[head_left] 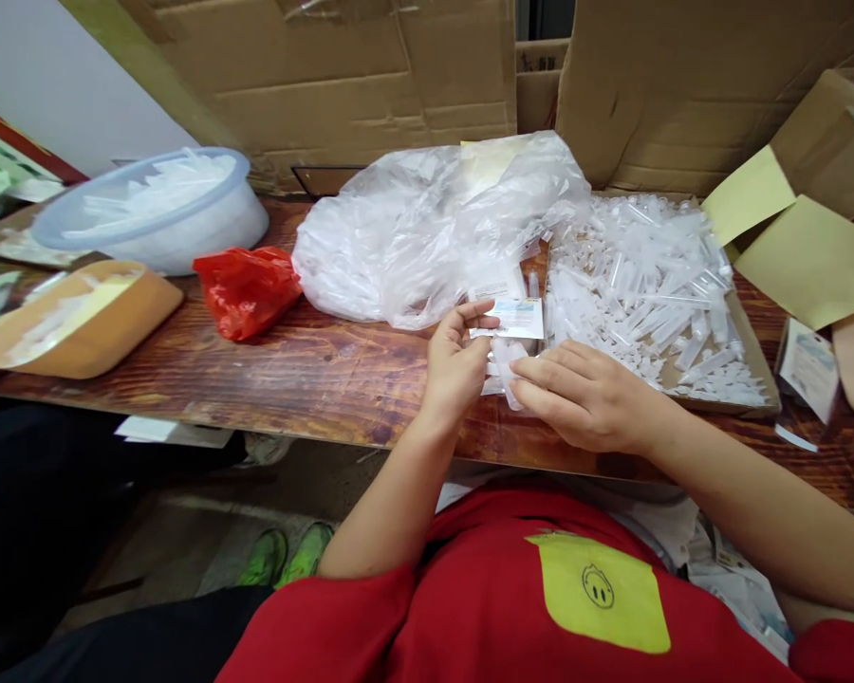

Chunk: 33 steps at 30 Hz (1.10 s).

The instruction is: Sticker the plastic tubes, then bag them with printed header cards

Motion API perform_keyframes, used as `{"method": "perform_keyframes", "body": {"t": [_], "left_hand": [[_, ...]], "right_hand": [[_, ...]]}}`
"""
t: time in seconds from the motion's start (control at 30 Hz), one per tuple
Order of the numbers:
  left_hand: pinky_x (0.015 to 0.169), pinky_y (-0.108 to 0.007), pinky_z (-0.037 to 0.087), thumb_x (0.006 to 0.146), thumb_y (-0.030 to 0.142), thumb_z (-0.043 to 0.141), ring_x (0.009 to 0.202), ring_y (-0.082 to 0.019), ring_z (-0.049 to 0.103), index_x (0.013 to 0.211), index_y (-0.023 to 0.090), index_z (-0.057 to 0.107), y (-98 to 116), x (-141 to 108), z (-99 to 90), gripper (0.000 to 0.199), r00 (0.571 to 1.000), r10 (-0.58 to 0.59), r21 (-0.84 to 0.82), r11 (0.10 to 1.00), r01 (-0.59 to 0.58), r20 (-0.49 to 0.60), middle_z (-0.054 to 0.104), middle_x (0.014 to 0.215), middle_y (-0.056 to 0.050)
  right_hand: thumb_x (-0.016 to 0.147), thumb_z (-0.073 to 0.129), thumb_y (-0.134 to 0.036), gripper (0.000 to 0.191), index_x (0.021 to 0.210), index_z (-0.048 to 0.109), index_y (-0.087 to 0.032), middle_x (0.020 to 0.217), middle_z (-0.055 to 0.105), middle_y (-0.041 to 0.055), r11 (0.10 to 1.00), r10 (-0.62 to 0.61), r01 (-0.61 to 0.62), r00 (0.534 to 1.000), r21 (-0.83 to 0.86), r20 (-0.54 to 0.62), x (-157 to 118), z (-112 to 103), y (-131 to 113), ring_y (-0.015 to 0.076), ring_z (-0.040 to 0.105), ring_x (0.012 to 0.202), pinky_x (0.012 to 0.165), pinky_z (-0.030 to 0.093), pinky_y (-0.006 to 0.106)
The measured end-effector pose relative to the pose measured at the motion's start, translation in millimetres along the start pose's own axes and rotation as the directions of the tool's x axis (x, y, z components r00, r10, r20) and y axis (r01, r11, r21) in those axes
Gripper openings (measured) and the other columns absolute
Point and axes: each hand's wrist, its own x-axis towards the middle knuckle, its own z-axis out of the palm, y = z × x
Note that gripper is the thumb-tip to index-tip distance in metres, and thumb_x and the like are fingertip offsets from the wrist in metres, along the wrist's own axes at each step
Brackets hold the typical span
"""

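Observation:
My left hand [454, 368] is closed on the left edge of a small white printed card [518, 319], above the table's front part. Just below the card are several translucent plastic pieces [505, 365], close to my left thumb. My right hand [576, 391] pinches one of these, a flat translucent plastic tube, between thumb and fingertips. Whether the pieces sit inside a clear bag under the card cannot be made out. To the right, a shallow cardboard tray [747, 351] holds a heap of similar translucent tubes [640, 285].
Behind my hands lies a large clear plastic bag [413, 228]. Leftward are a red plastic bag [246, 294], an orange scoop-like container [135, 318] and a blue-rimmed tub [249, 204] of white pieces. Yellow cards [818, 261] stand at right. Cardboard sheets [370, 76] wall off the back.

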Motion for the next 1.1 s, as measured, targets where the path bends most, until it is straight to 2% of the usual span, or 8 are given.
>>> {"method": "perform_keyframes", "body": {"t": [0.27,0.4,0.53,0.7,0.8,0.9,1.1], "left_hand": [[0.058,-0.021,0.048,0.060,0.008,0.058,0.068,-0.011,0.059,0.099,0.020,0.063,0,-1,3.1,0.041,0.999,0.023,-0.020,1.000,-0.023,-0.023,0.068,0.086,-0.001],[0.060,-0.022,0.049,0.060,0.008,0.058,0.072,-0.012,0.062,0.101,0.021,0.058,-1,-2,7.9,0.043,0.999,0.035,-0.016,0.999,-0.036,-0.040,0.067,0.085,0.000],[0.059,-0.022,0.048,0.060,0.009,0.058,0.075,-0.014,0.062,0.104,0.022,0.054,-3,-3,10.9,0.046,0.998,0.045,-0.023,0.999,-0.046,-0.047,0.065,0.085,-0.001],[0.059,-0.021,0.047,0.060,0.007,0.057,0.074,-0.013,0.062,0.105,0.022,0.051,-1,-3,11.6,0.047,0.996,0.048,-0.026,0.998,-0.050,-0.069,0.065,0.083,0.000],[0.057,-0.020,0.045,0.061,0.007,0.058,0.073,-0.013,0.062,0.104,0.021,0.051,0,-4,12.7,0.046,0.996,0.043,-0.046,0.998,-0.046,-0.074,0.066,0.082,0.000],[0.057,-0.020,0.045,0.062,0.007,0.059,0.072,-0.012,0.062,0.104,0.022,0.050,2,-6,14.4,0.046,0.997,0.037,-0.070,0.997,-0.042,-0.072,0.066,0.082,0.001],[0.060,-0.022,0.046,0.065,0.009,0.063,0.067,-0.011,0.060,0.107,0.024,0.047,9,-10,16.6,0.047,0.999,0.048,-0.076,0.996,-0.050,-0.025,0.066,0.084,0.002]], "right_hand": [[0.100,0.048,-0.012,0.016,0.113,0.058,-0.013,0.102,0.072,0.0114,1.000,0.018,-0.017,1.000,-0.013,0.013,4,-2,-1,0.0193,0.062,0.085,0.075,0.052,0.035],[0.100,0.050,-0.014,0.013,0.107,0.060,-0.014,0.093,0.071,0.0088,0.998,-0.041,0.041,0.999,-0.041,-0.008,4,0,2,0.0178,0.061,0.079,0.069,0.053,0.032],[0.099,0.056,-0.015,0.010,0.103,0.063,-0.010,0.088,0.071,0.0095,0.992,-0.117,0.113,0.992,-0.061,-0.053,2,1,9,0.0171,0.060,0.073,0.065,0.053,0.030],[0.099,0.056,-0.016,0.014,0.104,0.065,-0.007,0.094,0.072,0.0140,0.984,-0.178,0.178,0.983,-0.020,-0.035,0,-9,6,0.0190,0.065,0.081,0.070,0.056,0.032],[0.100,0.053,-0.015,0.016,0.106,0.064,-0.005,0.094,0.073,0.0149,0.988,-0.153,0.153,0.988,0.002,-0.003,3,-16,3,0.0194,0.065,0.080,0.070,0.056,0.032],[0.101,0.053,-0.015,0.014,0.108,0.062,-0.007,0.089,0.072,0.0121,0.997,-0.076,0.076,0.997,0.012,0.002,8,-17,5,0.0190,0.063,0.076,0.068,0.056,0.032],[0.101,0.046,-0.014,0.016,0.103,0.061,-0.015,0.088,0.068,0.0096,0.998,0.055,-0.055,0.992,-0.003,0.111,15,-7,19,0.0209,0.062,0.081,0.071,0.055,0.034]]}}
